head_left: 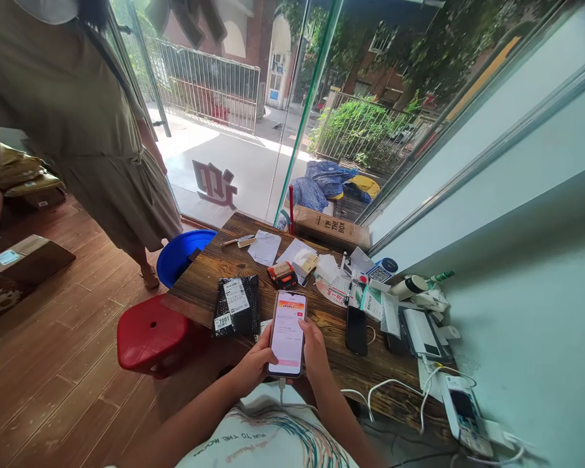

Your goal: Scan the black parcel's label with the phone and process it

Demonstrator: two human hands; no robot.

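Note:
I hold a smartphone (287, 333) upright over the near edge of a wooden table (209, 270), its lit screen showing a pink and white page. My left hand (254, 365) wraps the phone's lower left side. My right hand (314, 351) grips its right edge, thumb near the screen. A white cable runs down from the phone's base. A black plastic parcel (236, 304) with white labels lies just left of the phone.
A second dark phone (356, 330) lies to the right, with papers, a small orange box (283, 275), a label printer (422, 331) and white cables. A cardboard box (329, 227) sits at the far edge. Red stool (151, 333) and blue basin (182, 253) stand left. Another person (78, 123) stands there.

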